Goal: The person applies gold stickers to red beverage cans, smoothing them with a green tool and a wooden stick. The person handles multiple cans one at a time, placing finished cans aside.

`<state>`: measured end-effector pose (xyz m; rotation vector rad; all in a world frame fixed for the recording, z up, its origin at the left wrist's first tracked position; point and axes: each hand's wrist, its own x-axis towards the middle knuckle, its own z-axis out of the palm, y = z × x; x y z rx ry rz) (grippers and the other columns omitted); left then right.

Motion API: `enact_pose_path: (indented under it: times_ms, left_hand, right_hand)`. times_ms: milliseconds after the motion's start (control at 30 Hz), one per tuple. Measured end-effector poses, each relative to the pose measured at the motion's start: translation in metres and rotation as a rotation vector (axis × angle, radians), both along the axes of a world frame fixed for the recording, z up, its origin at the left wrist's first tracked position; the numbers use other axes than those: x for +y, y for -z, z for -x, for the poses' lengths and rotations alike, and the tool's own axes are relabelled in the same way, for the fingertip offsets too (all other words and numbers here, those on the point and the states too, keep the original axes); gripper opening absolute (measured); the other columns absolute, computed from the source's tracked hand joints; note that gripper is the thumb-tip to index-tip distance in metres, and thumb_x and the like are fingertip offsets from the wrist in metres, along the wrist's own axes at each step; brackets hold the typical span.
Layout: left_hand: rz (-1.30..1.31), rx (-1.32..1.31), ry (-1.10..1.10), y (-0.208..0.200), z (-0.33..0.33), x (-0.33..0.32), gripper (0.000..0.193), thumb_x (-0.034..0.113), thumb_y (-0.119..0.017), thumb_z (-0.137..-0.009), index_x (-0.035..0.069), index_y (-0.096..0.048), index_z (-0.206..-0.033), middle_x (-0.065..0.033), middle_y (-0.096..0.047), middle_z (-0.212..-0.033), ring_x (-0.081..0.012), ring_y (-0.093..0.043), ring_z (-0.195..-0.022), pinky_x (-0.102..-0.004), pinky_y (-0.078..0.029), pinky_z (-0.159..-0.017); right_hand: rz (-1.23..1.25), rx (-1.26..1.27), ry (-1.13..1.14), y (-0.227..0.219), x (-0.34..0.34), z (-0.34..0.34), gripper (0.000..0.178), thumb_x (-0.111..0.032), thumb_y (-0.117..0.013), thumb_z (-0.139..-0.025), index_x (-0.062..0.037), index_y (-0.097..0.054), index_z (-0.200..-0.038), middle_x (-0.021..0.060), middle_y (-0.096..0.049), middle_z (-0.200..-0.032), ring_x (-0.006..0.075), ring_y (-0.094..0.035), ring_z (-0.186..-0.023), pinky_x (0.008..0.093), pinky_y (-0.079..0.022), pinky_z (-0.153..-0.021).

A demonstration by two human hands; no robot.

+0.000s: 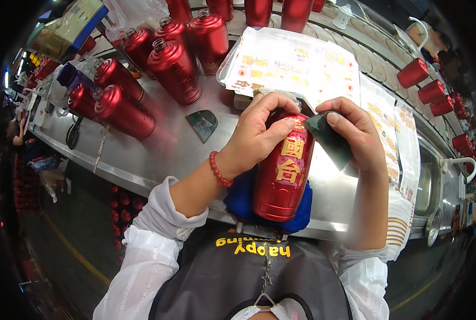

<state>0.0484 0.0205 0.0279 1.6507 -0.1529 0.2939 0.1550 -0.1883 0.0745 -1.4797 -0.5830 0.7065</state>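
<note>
A glossy red bottle (280,192) with large gold characters lies tilted on a blue cloth (239,204) at the near edge of the steel table, its neck pointing away from me. My left hand (256,130) is closed around its shoulder, thumb pressed by the upper lettering. Pinched between thumb and fingers of my right hand (361,133) is a dark green flat scraper (331,143), whose corner touches or nearly touches the bottle near the top of the lettering. My left fingertips are partly hidden behind the bottle's neck. Left of my left hand lies another dark green scraper (202,126).
Several red bottles (175,72) stand at the back left. Beyond the bottle are a white sheet of gold decals (296,61) and more sheets (384,120) to the right. Past them runs a slatted conveyor (350,50). A sink (427,186) sits at the right.
</note>
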Motion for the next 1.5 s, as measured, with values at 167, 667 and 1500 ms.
enact_pose_path:
  times_ms: [167,667,1500]
  left_hand:
    - [-0.244,-0.051,-0.052,-0.016,-0.002,-0.001,0.013,0.012,-0.063,-0.095,0.004,-0.063,-0.105,-0.0068,-0.058,-0.109,-0.0120,-0.056,-0.098,-0.0285,-0.046,-0.090]
    - [-0.256,-0.213,-0.157,-0.037,0.032,-0.003,0.022,0.004,-0.059,-0.092,0.001,-0.061,-0.113,-0.0060,-0.064,-0.110,-0.0158,-0.057,-0.103,-0.0327,-0.045,-0.095]
    - [0.102,0.013,-0.196,0.024,0.033,-0.025,0.070,0.034,-0.074,-0.090,-0.003,-0.037,-0.136,-0.0202,-0.044,-0.134,-0.0293,-0.043,-0.126,-0.0403,-0.034,-0.111]
  right_hand:
    - [-0.048,-0.086,-0.047,-0.002,-0.005,0.002,0.023,-0.011,-0.057,-0.100,-0.0004,-0.062,-0.119,0.0081,-0.067,-0.110,0.0120,-0.064,-0.100,0.0266,-0.054,-0.087]
    - [0.088,-0.829,0.040,-0.017,0.016,0.046,0.012,-0.009,-0.072,-0.090,-0.0013,-0.063,-0.092,0.0156,-0.063,-0.126,0.0226,-0.062,-0.111,0.0332,-0.049,-0.093]
    - [0.071,-0.682,0.081,0.009,0.025,0.027,0.016,-0.011,-0.071,-0.092,-0.0016,-0.060,-0.088,0.0148,-0.063,-0.119,0.0198,-0.059,-0.107,0.0304,-0.046,-0.093]
